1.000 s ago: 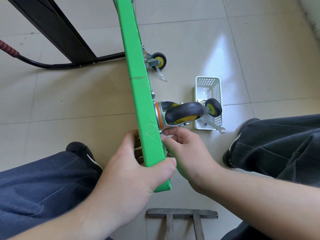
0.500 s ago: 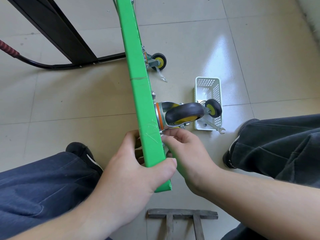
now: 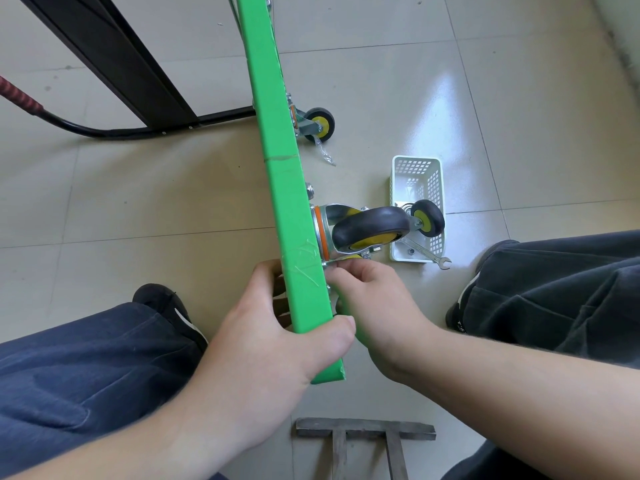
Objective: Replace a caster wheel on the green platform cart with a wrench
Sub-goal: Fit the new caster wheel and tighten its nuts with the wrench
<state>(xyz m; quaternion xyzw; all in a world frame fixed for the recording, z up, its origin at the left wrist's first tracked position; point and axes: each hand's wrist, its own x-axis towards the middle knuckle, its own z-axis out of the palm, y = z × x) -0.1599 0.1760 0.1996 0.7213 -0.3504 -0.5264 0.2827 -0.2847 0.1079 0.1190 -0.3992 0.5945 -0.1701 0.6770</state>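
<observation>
- Nearest: grey wood slat piece (image 3: 363, 431) on floor tiles, bottom centre, untouched.
- Left hand (image 3: 263, 344) grips near end of green platform cart (image 3: 277, 168), thumb on underside edge, fingers wrapped round the far face. Cart stands on its edge; long axis runs away from the person, up the frame.
- Right hand (image 3: 374, 299) on cart's wheel side, fingertips pinched together at base of caster wheel (image 3: 370, 230), seemingly on a small nut or bolt at the mounting plate; the fastener itself is hidden.
- Caster sticks out rightward from the deck, just beyond right fingertips. Right hand is nearer; left only steadies.
- Wrench (image 3: 424, 252) lies half out of white basket (image 3: 417, 209), just right of the caster and beyond the right hand, near but apart from it. Long axis diagonal, open end towards the right knee.
- Spare wheel (image 3: 428, 218) sits in basket.
- Judgement: finger-turning a fastener; wrench is a short forward-right reach for the right hand.
- Far: second mounted caster (image 3: 318, 125), black frame (image 3: 114, 60).
</observation>
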